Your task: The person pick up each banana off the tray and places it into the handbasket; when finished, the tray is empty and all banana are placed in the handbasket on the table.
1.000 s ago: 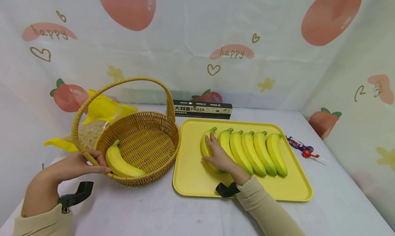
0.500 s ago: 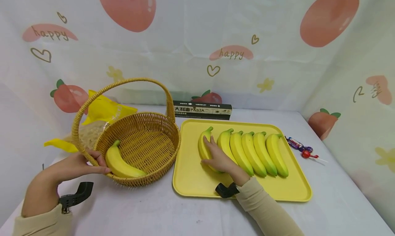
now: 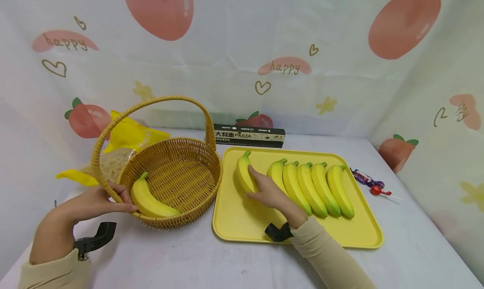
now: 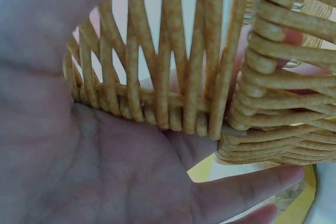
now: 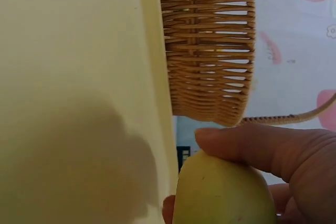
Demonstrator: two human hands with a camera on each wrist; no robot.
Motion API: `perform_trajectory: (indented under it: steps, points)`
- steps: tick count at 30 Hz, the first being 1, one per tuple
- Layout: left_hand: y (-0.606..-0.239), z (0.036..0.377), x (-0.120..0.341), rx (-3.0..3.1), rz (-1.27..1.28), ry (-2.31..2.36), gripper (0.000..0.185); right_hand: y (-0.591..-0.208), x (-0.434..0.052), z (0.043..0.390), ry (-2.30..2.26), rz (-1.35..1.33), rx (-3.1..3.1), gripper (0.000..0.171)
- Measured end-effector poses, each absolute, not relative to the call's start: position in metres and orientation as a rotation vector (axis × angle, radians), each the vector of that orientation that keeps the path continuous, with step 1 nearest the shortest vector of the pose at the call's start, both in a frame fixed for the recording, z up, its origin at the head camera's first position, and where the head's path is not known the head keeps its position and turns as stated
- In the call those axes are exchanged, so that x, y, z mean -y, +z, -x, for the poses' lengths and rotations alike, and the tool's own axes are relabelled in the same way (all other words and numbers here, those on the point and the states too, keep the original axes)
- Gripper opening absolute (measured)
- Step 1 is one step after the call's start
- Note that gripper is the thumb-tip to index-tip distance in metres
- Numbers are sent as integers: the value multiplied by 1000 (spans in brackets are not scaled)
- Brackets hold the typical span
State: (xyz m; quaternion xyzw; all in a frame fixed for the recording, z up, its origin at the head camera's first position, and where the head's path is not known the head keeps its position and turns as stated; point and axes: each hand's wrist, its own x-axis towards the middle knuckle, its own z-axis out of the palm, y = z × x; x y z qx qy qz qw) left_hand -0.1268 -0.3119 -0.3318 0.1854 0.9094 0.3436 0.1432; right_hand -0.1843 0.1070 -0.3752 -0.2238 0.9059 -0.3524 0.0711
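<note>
My left hand [image 3: 92,204] grips the near-left rim of the round wicker basket [image 3: 181,179], at the foot of its tall handle. In the left wrist view the woven wall [image 4: 168,61] sits against the palm. One yellow banana [image 3: 151,200] lies inside the basket. My right hand [image 3: 269,192] holds another banana [image 3: 243,169] over the left part of the yellow tray [image 3: 234,224]. The right wrist view shows thumb and fingers around that banana's end [image 5: 223,192], and a shadow on the tray. Several more bananas [image 3: 302,186] lie side by side to the hand's right.
A black pasta box [image 3: 249,135] stands behind the tray. Behind the basket leans a yellow, partly see-through bag [image 3: 132,133]. Wrapped candies [image 3: 361,176] and a red lollipop [image 3: 375,190] lie right of the tray. The basket's right side stands close to the tray's left edge.
My right hand has taken hold of the leftmost banana and moved it left and away from the row, its stem end farther back. The left hand has stayed on the basket rim.
</note>
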Motion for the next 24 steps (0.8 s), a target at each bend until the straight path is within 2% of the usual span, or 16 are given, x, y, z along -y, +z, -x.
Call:
perform_trajectory:
  steps: [11,24]
  points:
    - [-331,126,312,-2622,-537,1000,9,-340,-92,181,-1008,797,-2712,71]
    - [-331,125,309,-2630,-553,1017,9,-307,-60,185,-913,946,-2703,70]
